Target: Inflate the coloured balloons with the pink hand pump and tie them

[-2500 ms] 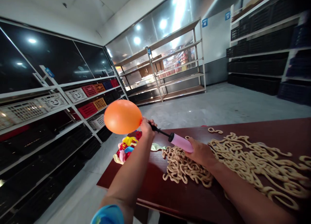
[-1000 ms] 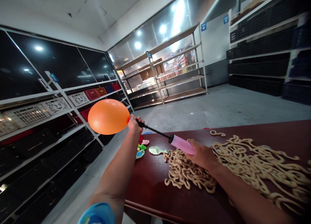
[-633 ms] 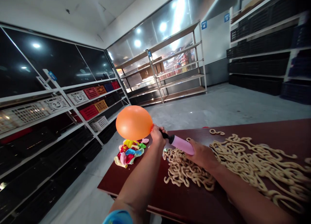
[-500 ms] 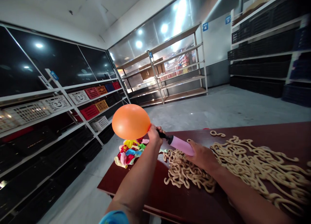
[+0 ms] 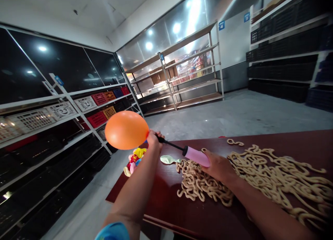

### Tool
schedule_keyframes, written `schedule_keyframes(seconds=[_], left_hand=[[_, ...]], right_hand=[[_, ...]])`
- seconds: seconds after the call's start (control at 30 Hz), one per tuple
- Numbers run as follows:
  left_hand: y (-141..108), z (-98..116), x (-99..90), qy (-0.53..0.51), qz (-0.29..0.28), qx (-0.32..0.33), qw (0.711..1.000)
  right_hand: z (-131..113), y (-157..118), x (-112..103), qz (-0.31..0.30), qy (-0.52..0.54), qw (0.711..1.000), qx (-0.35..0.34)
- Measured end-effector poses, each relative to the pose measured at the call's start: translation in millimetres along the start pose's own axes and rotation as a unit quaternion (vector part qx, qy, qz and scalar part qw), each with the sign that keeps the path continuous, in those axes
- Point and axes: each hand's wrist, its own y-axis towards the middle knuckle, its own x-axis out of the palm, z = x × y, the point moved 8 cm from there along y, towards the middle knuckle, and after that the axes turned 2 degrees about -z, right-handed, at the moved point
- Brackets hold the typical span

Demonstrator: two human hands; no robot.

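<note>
A large inflated orange balloon (image 5: 126,130) juts out to the left from my left hand (image 5: 154,141). That hand is closed around the black end of a balloon pump and the balloon's neck, which the fingers mostly hide. Between my hands the pump's thin black rod shows, drawn out of its pink barrel (image 5: 196,156). My right hand (image 5: 218,166) grips the barrel's far end. On the table under the rod lies a limp pale green balloon (image 5: 168,159). Several uninflated balloons (image 5: 135,159) in mixed colours are heaped beyond my left forearm.
Beige curly strands (image 5: 203,181) lie in piles on the dark red table (image 5: 166,195), under and beyond my right arm. Shelves with crates (image 5: 96,119) line the left wall. More shelving (image 5: 196,102) stands at the back, and dark crates (image 5: 278,89) fill a rack at right.
My left hand has moved left with the balloon, drawing a longer stretch of rod out of the barrel. The pale green balloon is now more exposed. My right hand has barely moved.
</note>
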Motion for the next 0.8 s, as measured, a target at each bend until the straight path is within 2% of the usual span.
schedule_keyframes(seconds=[0.13, 0.23, 0.3, 0.37, 0.57, 0.63, 0.7, 0.8], left_hand=[[-22, -62, 4.8, -0.006, -0.010, -0.045, 0.999], [-31, -81, 9.0, -0.006, -0.017, -0.053, 0.998], [-30, -74, 9.9, -0.001, -0.019, -0.047, 0.999], [-23, -56, 8.8, 0.004, -0.018, -0.038, 0.999], [9, 32, -0.3, 0.017, -0.007, 0.027, 0.999], [16, 50, -2.1, 0.021, -0.007, 0.044, 0.999], [18, 51, -3.8, 0.017, -0.001, 0.046, 0.999], [10, 21, -5.6, 0.004, 0.016, 0.019, 1.000]], right_hand=[[1, -2, 1, -0.001, -0.016, 1.000, 0.000], [0, -2, 0, -0.001, -0.012, 1.000, -0.001], [-1, -1, -2, 0.001, -0.003, 1.000, -0.003], [0, 0, -2, -0.004, 0.007, 1.000, -0.001], [0, 3, -8, -0.020, 0.021, 1.000, 0.011], [-1, 3, -9, -0.020, 0.025, 0.999, 0.015], [0, 2, -8, -0.018, 0.023, 0.999, 0.022], [1, 0, -4, -0.017, 0.011, 0.999, 0.026]])
